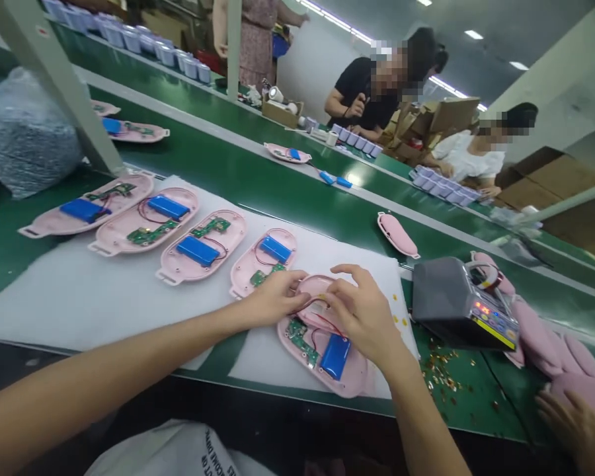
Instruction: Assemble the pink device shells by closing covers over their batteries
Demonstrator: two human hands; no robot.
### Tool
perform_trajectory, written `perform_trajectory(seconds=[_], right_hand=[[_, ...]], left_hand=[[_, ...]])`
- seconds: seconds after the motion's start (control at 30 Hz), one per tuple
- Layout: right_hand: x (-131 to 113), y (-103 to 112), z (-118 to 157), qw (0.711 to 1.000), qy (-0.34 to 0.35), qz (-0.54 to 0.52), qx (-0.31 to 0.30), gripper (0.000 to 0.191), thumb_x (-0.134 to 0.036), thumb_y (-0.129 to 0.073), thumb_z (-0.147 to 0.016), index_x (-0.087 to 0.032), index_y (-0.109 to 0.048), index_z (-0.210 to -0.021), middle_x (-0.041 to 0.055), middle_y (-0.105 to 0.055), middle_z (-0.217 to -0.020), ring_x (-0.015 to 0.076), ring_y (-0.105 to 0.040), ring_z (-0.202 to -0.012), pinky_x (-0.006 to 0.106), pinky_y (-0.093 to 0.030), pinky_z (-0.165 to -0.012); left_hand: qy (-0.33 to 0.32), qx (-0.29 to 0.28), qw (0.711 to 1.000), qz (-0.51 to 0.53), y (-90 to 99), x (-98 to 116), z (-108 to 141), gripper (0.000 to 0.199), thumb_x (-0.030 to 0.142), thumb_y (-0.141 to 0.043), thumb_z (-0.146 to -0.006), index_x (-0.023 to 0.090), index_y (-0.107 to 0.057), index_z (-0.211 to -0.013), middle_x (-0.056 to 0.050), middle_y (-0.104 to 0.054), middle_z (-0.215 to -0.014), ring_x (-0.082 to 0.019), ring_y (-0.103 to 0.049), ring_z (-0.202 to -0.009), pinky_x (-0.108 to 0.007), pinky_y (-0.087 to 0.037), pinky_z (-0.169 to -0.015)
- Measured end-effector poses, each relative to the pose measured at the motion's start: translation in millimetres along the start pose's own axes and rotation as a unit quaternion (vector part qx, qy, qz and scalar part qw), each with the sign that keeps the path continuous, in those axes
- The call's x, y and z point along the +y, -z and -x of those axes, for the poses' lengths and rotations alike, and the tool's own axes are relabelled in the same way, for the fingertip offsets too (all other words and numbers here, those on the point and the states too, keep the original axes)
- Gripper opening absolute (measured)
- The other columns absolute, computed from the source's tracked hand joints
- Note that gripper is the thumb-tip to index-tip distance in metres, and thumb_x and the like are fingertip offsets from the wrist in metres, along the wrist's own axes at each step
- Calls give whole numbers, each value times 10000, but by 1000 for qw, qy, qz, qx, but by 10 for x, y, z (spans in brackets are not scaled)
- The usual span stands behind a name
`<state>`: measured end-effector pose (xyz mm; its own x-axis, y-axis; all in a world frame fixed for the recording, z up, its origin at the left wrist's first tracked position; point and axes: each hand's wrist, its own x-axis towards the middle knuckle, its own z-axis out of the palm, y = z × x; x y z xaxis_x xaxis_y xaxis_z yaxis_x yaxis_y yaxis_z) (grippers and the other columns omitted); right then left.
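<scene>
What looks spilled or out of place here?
Small gold-coloured scraps lie strewn on the green bench beside the grey digital-display machine. They look spilled: loose and scattered, unlike the pink shells lined up nearby.

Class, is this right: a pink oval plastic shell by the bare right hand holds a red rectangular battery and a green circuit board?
The colour is wrong: in the head view, the pink shell by the right hand holds a blue battery and a green circuit board.

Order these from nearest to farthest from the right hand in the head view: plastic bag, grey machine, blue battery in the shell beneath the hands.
1. Blue battery: just below the right hand, in the pink shell.
2. Grey machine: right of the hand.
3. Plastic bag: far left.
</scene>
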<state>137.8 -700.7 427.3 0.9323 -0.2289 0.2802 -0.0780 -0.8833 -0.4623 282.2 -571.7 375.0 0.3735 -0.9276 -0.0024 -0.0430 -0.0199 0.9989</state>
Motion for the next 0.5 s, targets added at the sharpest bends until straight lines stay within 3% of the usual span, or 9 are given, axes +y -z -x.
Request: perform_trajectory(seconds=[0.1,0.33,0.5], right_hand=[[47,-125,-153,998,0,53,-40,168,-255,-504,-945,-223,-641,-853,63,-581,-1199,218,-547,-1100,371,-468,-902],[-7,-170,-204,987,51,144,-54,174,-228,-481,-943,-214,-635,-864,79,-609,-1111,230,-551,-1018,378,-475,-829],[-24,-166,-283,977,48,203,-50,148,-225,-565,-877,-211,-640,-750,57,-647,-998,227,-556,-930,349,-457,-721]], left_hand=[[-15,12,1000,-17,20,-25,18,135,256,-558,-824,131,-603,-844,-12,-581,-736,-143,-535,-669,-216,-378,-569],[-37,4,999,-28,40,-130,2,111,236,-521,-835,145,-580,-813,-9,-594,-744,-148,-534,-680,-228,-361,-574],[-44,19,998,-45,29,-152,8,76,202,-524,-813,150,-562,-773,0,-581,-720,-143,-526,-668,-229,-339,-561]])
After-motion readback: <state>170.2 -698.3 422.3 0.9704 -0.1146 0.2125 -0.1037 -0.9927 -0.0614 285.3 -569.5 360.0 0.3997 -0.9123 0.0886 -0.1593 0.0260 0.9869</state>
